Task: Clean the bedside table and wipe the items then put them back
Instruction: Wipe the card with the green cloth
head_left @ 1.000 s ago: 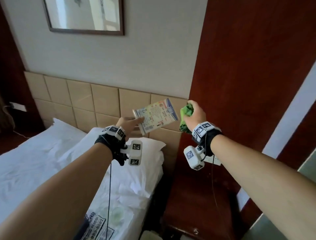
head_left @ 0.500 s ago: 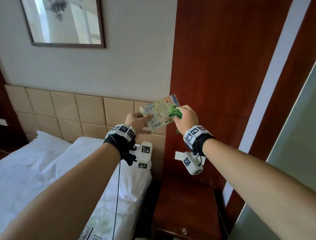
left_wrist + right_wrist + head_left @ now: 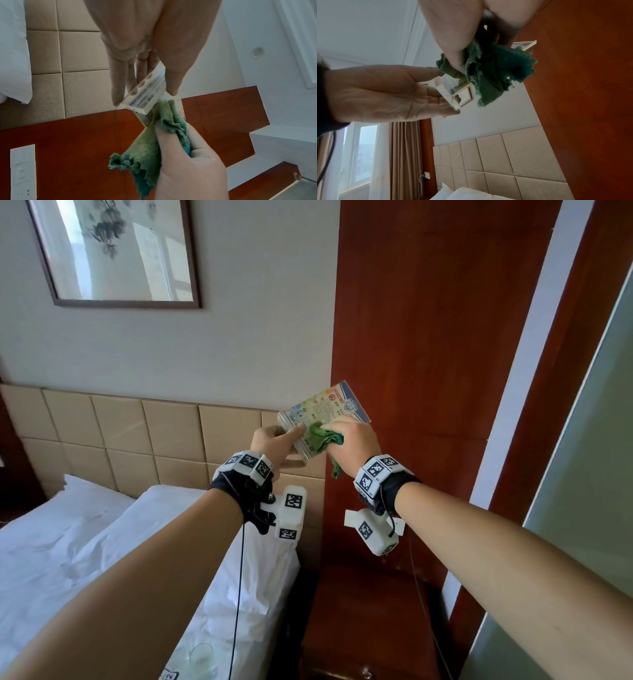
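A clear acrylic sign holder (image 3: 325, 409) with a colourful printed card is held up in front of the headboard and wood panel. My left hand (image 3: 291, 440) pinches its left edge, thumb on the front and fingers behind. My right hand (image 3: 346, 440) grips a bunched green cloth (image 3: 320, 438) and presses it against the lower front of the card. In the left wrist view the holder's edge (image 3: 145, 93) shows between thumb and fingers, with the cloth (image 3: 149, 146) hanging below. In the right wrist view the cloth (image 3: 496, 70) covers most of the holder (image 3: 450, 93).
The dark wooden bedside table (image 3: 370, 621) stands below my hands, between the bed and the wall. White pillows (image 3: 102, 542) lie on the bed at left, with a drinking glass (image 3: 202, 657) near the bottom edge. A switch plate (image 3: 23, 170) sits on the wood panel.
My right hand has moved left with the cloth from beside the holder's right edge onto its front face. Both hands and the holder sit further right in view as my head turned.
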Demonstrator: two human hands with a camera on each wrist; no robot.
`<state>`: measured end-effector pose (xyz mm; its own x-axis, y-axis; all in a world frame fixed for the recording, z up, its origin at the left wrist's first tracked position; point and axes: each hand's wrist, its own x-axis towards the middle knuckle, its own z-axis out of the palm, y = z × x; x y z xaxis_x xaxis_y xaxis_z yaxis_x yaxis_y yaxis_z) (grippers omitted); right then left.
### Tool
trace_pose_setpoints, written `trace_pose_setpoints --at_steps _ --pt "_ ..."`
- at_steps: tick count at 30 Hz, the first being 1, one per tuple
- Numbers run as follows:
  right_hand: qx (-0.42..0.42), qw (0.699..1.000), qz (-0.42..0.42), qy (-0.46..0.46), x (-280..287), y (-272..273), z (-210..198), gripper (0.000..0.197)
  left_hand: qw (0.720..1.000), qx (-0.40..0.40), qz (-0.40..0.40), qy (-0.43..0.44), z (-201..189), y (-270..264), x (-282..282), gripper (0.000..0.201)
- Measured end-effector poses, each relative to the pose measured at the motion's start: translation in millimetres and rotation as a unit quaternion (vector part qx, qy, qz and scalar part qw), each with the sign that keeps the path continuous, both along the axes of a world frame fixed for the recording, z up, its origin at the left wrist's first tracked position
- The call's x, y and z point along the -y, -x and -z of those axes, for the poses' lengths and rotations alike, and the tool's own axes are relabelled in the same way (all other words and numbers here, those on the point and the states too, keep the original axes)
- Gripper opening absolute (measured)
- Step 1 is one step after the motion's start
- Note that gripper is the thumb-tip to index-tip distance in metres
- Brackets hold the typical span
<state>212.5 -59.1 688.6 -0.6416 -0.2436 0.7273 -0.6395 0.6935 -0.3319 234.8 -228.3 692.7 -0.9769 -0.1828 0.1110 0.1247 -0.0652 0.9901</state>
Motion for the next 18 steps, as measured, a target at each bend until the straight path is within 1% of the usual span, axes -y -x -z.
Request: trace_pose_setpoints --at_steps 2,4,8,10,13,15,18 --pt "0.001 0.999 0.028 0.023 -5.4 5.3 1.3 0.032 1.0 -0.001 0.003 0.007 0.5 1.1 -1.6 0.035" --pt "0.004 0.996 0.062 0.066 -11.6 11.2 1.5 0.031 1.0 -0.001 0.004 0.014 0.8 1.7 -2.3 0.035" --pt "0.013 0.975 0.151 0.162 -27.3 21.8 -4.1 0.025 0.999 -0.002 0.011 0.03 -0.1 3.2 -1.5 0.033" --pt "0.027 0.971 0.164 0.17 -32.1 25.5 -6.8 0.028 0.999 -0.005 0.017 0.04 0.0 5.0 -1.4 0.033" --pt "0.025 0.984 0.137 0.111 -27.4 22.7 -4.2 0.037 0.998 -0.014 0.015 0.062 -2.0 9.2 -3.2 0.033" --pt "0.016 0.992 0.092 0.082 -20.4 17.1 0.8 0.041 0.997 -0.015 0.012 0.077 -3.8 12.0 -4.7 0.034" --pt "0.017 0.998 0.022 0.05 -11.9 10.5 6.2 0.04 0.996 -0.014 0.006 0.083 -3.1 15.6 -4.2 0.036"
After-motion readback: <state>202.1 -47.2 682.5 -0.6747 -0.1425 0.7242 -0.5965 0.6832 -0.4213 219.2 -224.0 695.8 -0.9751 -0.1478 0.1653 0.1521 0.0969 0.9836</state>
